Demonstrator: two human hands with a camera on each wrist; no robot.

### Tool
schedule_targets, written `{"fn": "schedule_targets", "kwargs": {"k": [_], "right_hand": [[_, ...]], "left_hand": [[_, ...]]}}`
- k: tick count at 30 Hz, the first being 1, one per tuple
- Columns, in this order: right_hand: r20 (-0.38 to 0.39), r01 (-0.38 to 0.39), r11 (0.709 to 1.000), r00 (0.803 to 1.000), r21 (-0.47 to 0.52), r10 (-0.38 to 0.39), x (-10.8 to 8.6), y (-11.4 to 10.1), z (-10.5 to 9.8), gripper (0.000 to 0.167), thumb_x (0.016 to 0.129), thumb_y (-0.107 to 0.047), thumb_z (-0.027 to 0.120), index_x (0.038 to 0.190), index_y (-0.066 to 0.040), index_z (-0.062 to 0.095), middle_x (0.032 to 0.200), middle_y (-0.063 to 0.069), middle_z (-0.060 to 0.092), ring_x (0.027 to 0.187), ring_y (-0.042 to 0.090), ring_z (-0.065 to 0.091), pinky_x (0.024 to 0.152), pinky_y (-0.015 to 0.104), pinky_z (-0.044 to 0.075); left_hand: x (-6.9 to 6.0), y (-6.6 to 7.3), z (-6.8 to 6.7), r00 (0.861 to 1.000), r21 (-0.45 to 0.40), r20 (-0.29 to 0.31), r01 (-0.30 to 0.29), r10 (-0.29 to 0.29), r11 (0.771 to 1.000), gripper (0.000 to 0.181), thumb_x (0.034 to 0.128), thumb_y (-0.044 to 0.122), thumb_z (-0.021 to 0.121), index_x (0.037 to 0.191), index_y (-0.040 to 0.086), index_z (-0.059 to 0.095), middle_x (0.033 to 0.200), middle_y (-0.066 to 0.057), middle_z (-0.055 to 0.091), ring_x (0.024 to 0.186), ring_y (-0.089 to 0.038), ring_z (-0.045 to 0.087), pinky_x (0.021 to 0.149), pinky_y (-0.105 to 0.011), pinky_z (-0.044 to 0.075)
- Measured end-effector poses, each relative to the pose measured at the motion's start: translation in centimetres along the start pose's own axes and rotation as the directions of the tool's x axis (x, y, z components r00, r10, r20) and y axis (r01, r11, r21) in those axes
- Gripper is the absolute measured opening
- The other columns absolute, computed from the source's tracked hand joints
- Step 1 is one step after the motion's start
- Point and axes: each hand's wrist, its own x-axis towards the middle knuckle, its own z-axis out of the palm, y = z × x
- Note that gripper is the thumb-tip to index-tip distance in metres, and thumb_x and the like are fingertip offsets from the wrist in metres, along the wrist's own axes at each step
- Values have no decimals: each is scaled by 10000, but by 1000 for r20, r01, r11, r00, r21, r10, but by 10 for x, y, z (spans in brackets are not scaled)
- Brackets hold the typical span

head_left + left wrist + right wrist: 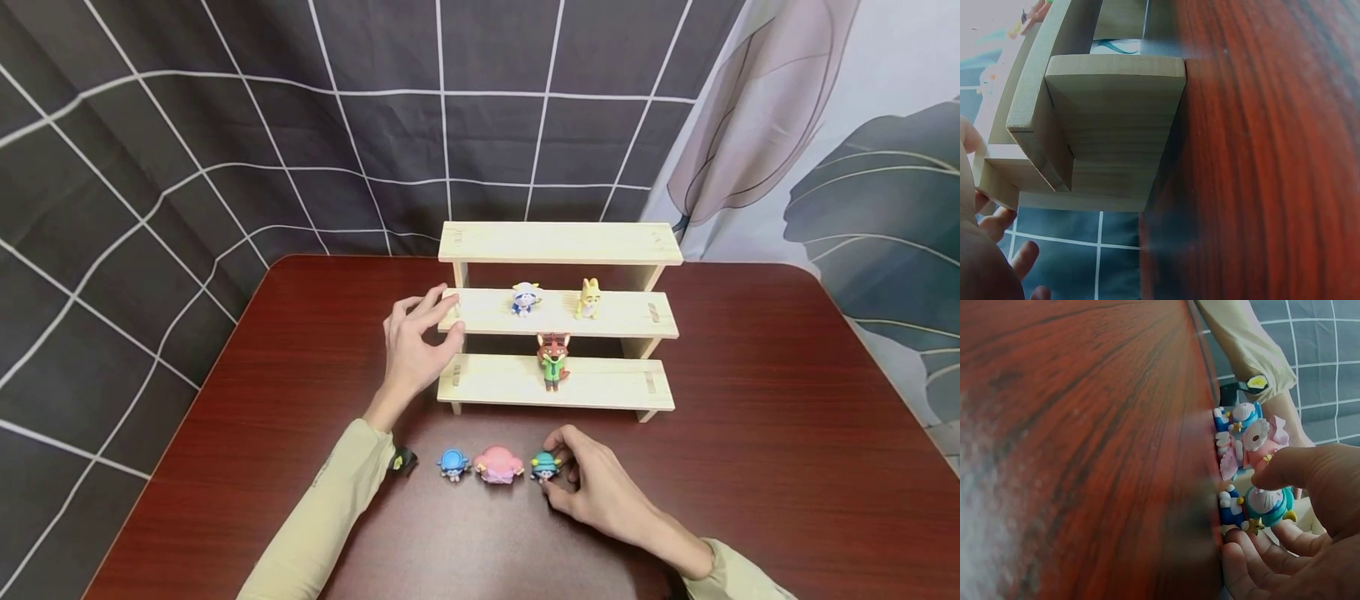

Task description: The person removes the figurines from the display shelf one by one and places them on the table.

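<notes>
At the left end of the middle shelf [558, 312] is my left hand [420, 346], thumb near the front edge and fingers farther back. A small pale patch shows by its fingertips; whether it pinches something there is hidden. My right hand [600, 487] holds a teal-capped toy figurine [544, 467] on the table, thumb on one side and fingers on the other. In the right wrist view the figurine [1260, 506] has a white face and blue body. Beside it stand a pink figurine [498, 465] and a blue-hatted figurine [453, 464].
The three-step wooden stand carries a white-and-blue figurine [524, 299] and a yellow rabbit-like figurine [588, 299] on the middle shelf. A fox figurine [553, 363] stands on the bottom shelf [487, 382]. Behind the red-brown table [300, 350] hangs a dark checked curtain [390, 125].
</notes>
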Motion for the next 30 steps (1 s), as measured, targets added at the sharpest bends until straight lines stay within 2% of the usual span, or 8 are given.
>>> {"fn": "schedule_targets", "kwargs": {"k": [3, 9, 13, 17, 23, 30], "right_hand": [[-9, 0, 1000, 1000, -3, 0, -1, 1, -1, 435, 666, 17, 823, 1011, -79, 575, 849, -82, 612, 694, 83, 595, 558, 228, 488], [-13, -49, 999, 999, 0, 49, -5, 2, -8, 401, 690, -75, 831, 1013, -87, 594, 846, -71, 619, 698, 92, 599, 555, 238, 492], [-40, -39, 999, 998, 16, 40, -3, 2, -17, 344, 721, -43, 805, 1000, -83, 607, 852, -35, 635, 679, 101, 594, 557, 255, 506], [-102, -3, 1000, 995, 20, 5, 5, 3, -33, 304, 736, 53, 768, 974, -64, 621, 849, -32, 652, 682, 89, 600, 560, 259, 519], [-158, -2, 1000, 987, 5, 3, 24, 3, -66, 264, 760, 102, 725, 977, -17, 635, 839, 35, 685, 690, 87, 613, 614, 204, 514], [-292, 19, 999, 956, -39, -30, 48, 3, -101, 304, 761, 171, 715, 1024, 34, 648, 888, 77, 691, 748, 68, 623, 641, 155, 483]], "left_hand": [[0, 0, 0, 1000, 1, 1, 4, -4, 1000, 393, 842, 241, 697, 1212, 120, 746, 1341, -42, 631, 1119, -306, 495, 982, -545, 281], [0, 0, -1, 1000, 1, -5, -1, 1, 1000, 397, 837, 245, 700, 1211, 117, 747, 1339, -52, 632, 1119, -310, 496, 982, -551, 280], [1, 0, -1, 1000, 2, -5, -4, 4, 1000, 397, 835, 237, 703, 1210, 114, 747, 1336, -60, 634, 1116, -313, 498, 982, -558, 279], [1, 0, -1, 1000, 2, -6, -2, 2, 1000, 392, 839, 233, 695, 1209, 116, 747, 1335, -55, 635, 1113, -313, 497, 979, -560, 279], [2, -1, 0, 1000, 2, -8, -4, 4, 1000, 391, 839, 237, 695, 1207, 117, 748, 1332, -50, 638, 1110, -312, 500, 977, -560, 280], [0, -1, 0, 1000, 6, -3, -2, 2, 1000, 394, 837, 244, 699, 1209, 125, 749, 1335, -38, 637, 1112, -301, 499, 981, -554, 277]]}}
